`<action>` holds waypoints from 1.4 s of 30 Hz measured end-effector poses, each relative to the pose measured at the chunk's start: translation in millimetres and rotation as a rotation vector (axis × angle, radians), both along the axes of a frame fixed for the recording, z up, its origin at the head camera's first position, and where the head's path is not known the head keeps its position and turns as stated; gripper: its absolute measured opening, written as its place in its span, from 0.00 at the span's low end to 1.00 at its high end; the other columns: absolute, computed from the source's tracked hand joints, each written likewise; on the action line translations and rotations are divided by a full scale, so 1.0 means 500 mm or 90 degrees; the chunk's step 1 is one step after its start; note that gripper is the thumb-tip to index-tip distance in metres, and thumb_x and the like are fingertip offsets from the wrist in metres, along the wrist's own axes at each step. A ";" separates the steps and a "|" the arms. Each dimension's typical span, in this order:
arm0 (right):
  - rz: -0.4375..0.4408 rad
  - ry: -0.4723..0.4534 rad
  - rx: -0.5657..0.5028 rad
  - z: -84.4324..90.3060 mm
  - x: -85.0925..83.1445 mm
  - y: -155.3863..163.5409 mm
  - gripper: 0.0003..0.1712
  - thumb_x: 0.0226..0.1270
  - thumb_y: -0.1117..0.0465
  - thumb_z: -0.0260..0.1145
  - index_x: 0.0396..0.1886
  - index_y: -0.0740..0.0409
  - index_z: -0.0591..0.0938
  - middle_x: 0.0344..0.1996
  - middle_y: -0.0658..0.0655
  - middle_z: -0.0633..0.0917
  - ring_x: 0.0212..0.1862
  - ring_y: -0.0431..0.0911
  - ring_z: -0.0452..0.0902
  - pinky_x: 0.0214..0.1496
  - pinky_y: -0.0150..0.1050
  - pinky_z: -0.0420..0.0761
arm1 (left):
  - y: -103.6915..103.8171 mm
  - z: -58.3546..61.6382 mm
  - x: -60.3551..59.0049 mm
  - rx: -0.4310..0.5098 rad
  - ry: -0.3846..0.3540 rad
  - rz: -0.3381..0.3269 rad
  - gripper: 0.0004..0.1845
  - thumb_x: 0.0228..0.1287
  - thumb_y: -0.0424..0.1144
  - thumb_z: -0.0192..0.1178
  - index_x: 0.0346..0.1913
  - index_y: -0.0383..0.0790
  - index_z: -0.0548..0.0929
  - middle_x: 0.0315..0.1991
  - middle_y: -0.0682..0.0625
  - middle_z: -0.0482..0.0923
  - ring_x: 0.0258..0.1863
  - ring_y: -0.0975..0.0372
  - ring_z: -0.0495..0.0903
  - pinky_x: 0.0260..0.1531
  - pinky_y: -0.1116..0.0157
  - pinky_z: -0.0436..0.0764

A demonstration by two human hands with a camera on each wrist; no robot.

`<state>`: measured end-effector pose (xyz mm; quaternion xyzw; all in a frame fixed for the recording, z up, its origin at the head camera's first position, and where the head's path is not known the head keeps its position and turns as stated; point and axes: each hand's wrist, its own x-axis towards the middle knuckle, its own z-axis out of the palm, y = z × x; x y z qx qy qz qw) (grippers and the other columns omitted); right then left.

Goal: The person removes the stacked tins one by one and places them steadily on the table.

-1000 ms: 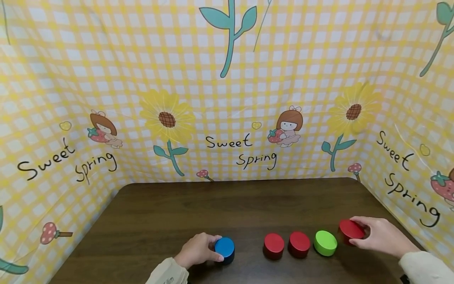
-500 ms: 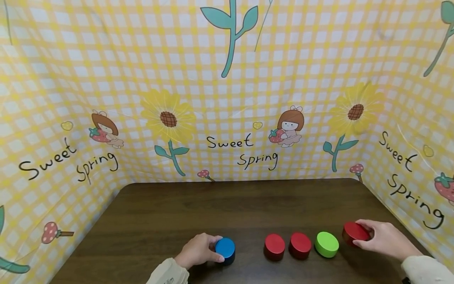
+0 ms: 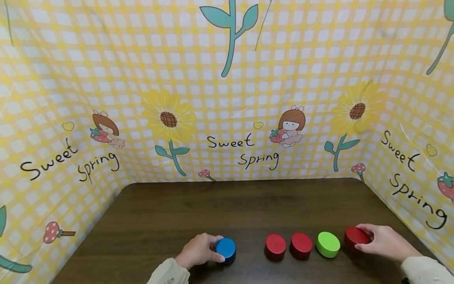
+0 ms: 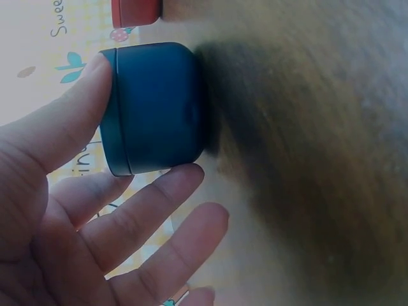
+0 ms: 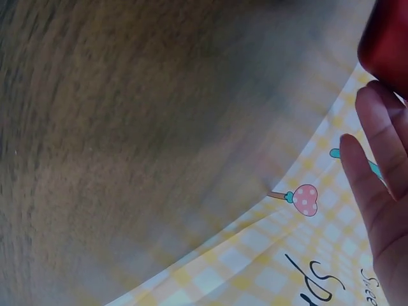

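Observation:
In the head view my left hand [image 3: 200, 250] pinches a blue round tin [image 3: 225, 249] between thumb and fingers. The left wrist view shows that blue tin [image 4: 156, 108] with a lid seam, thumb on its lid side and the outer fingers spread away. On the right, my right hand [image 3: 386, 242] grips a red round tin [image 3: 356, 237] by its right side. Whether its base touches the table is unclear. Only a corner of this red tin [image 5: 389, 48] enters the right wrist view, beside my fingers [image 5: 363, 185]. Just left of it stands a light green tin [image 3: 328, 243].
Two more red tins, one on the left [image 3: 275, 246] and one on the right [image 3: 301, 245], stand between the blue and green ones. The dark wooden table [image 3: 227, 205] has a yellow checked cloth [image 3: 227, 98] hanging around its back and sides.
My right hand has moved slightly right and nearer to me with the red tin, widening the gap to the green one. My left hand still holds the blue tin in place.

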<state>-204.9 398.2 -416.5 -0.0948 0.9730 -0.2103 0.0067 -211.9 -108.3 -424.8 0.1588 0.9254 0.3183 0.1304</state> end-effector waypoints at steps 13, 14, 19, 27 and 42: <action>0.048 -0.034 -0.043 -0.015 -0.007 0.003 0.33 0.52 0.56 0.74 0.50 0.77 0.77 0.33 0.53 0.84 0.30 0.32 0.72 0.29 0.33 0.73 | 0.000 0.000 -0.002 0.007 0.001 -0.015 0.30 0.51 0.42 0.73 0.59 0.37 0.80 0.32 0.53 0.83 0.27 0.64 0.76 0.25 0.62 0.73; 0.052 -0.038 -0.045 -0.015 -0.007 0.002 0.33 0.52 0.56 0.74 0.50 0.77 0.76 0.33 0.53 0.84 0.30 0.32 0.72 0.29 0.33 0.73 | 0.000 0.001 -0.002 0.001 0.010 -0.020 0.30 0.51 0.42 0.73 0.58 0.37 0.80 0.33 0.52 0.84 0.27 0.64 0.76 0.26 0.62 0.74; 0.066 -0.047 -0.047 -0.015 -0.010 -0.003 0.34 0.52 0.56 0.74 0.50 0.78 0.76 0.33 0.53 0.84 0.30 0.31 0.72 0.29 0.33 0.73 | 0.001 0.005 -0.003 -0.019 0.054 -0.043 0.29 0.49 0.42 0.74 0.56 0.35 0.81 0.36 0.48 0.85 0.31 0.62 0.79 0.28 0.61 0.76; 0.062 -0.068 -0.051 -0.027 -0.011 0.002 0.35 0.53 0.55 0.74 0.51 0.78 0.75 0.32 0.51 0.83 0.30 0.32 0.71 0.30 0.33 0.73 | 0.000 0.007 -0.014 -0.015 0.020 -0.059 0.29 0.51 0.40 0.73 0.56 0.31 0.80 0.41 0.43 0.84 0.37 0.56 0.82 0.35 0.55 0.79; 0.071 -0.058 -0.080 -0.043 -0.006 0.013 0.34 0.55 0.57 0.73 0.53 0.79 0.73 0.36 0.55 0.83 0.31 0.30 0.71 0.30 0.33 0.73 | 0.012 0.005 -0.024 -0.071 0.050 -0.063 0.35 0.42 0.45 0.77 0.57 0.38 0.80 0.48 0.43 0.82 0.44 0.50 0.81 0.36 0.52 0.79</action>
